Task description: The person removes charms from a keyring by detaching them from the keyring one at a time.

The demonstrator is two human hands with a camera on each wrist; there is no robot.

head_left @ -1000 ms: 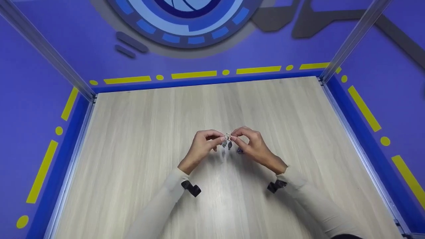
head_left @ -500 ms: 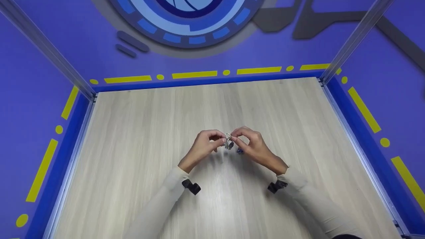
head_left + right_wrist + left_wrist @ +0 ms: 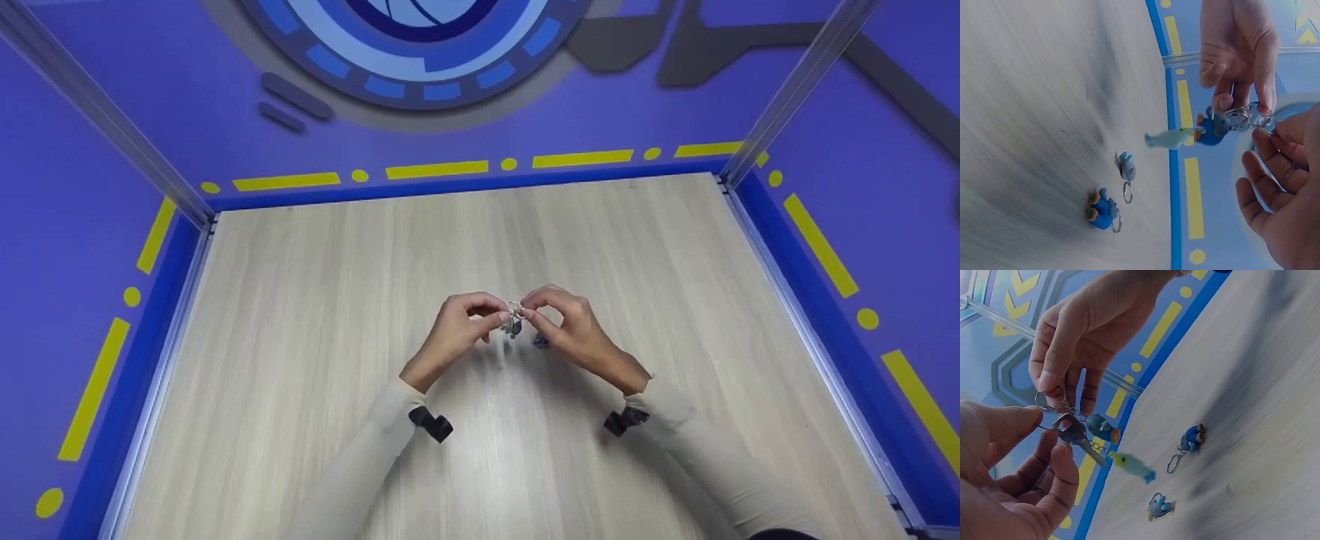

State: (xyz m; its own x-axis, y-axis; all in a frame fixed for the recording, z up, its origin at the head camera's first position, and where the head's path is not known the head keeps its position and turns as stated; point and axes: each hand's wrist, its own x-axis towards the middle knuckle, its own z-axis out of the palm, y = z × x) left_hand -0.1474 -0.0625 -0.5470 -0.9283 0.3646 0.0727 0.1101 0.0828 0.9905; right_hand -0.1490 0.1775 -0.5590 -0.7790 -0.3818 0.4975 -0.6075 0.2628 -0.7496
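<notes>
Between my hands a metal key ring (image 3: 1037,400) is held up above the table. My left hand (image 3: 459,328) pinches one side of it with thumb and fingers. My right hand (image 3: 571,328) pinches the opposite side, fingertips close to the left ones. From the ring hang a silver key (image 3: 1072,430), a small blue animal figure (image 3: 1212,129) with a grey head, and a pale green, fish-like charm (image 3: 1135,466). Below, two separate keychains lie on the table: a blue figure (image 3: 1189,439) with brown feet and a grey one (image 3: 1158,507) with light blue parts, each with its own ring.
The light wood tabletop (image 3: 315,285) is bordered by blue-purple panels (image 3: 465,135) with yellow marks at the back and both sides. Metal profiles (image 3: 806,90) stand at the back corners. Black cameras (image 3: 431,424) are strapped to both wrists.
The hanging pieces have swung and turned; apart at first, they now hang bunched together under the ring. Both hands keep their pinch and have barely moved.
</notes>
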